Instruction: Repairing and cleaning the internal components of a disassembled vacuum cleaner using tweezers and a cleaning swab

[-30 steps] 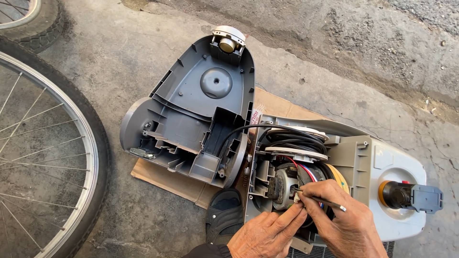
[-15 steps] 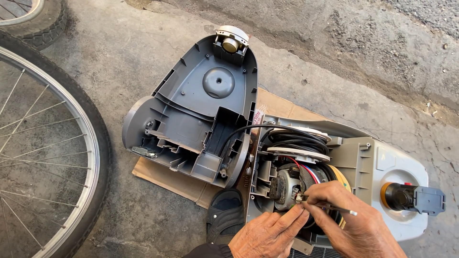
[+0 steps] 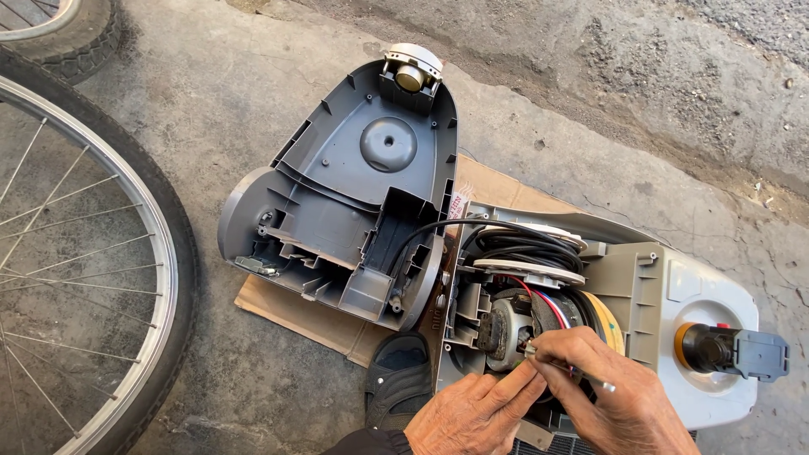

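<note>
**A:** What is being held?

**B:** A thin metal tool (image 3: 581,375) is pinched in the fingers of the right hand (image 3: 619,396). Its tip is pressed at the grey motor (image 3: 506,324), low in the picture, at about five o'clock. The fingers are clenched around the tool.

**A:** And the left hand?

**B:** The left hand (image 3: 472,413) is laid just beside the right one, at its nine o'clock. Its fingers are stretched toward the motor, touching the same spot. Whether something small is gripped there cannot be told.

**A:** Where is the motor kept?

**B:** It is seen inside an opened vacuum cleaner body (image 3: 674,295), white and grey. Red and blue wires (image 3: 543,303) are seen at the motor's one o'clock. A coil of black cord (image 3: 522,244) is wound at its twelve o'clock.

**A:** What is around it?

**B:** A grey lid shell (image 3: 362,194) is laid open at ten o'clock, with a round knob (image 3: 411,72) at its top. A flat brown cardboard sheet (image 3: 295,312) is spread under it all. A small white label with red print (image 3: 458,205) is found between lid and body. A black sandal (image 3: 396,379) is seen at nine o'clock from the hands. A bicycle wheel (image 3: 160,253) is placed far left, on the concrete ground (image 3: 211,101).
</note>
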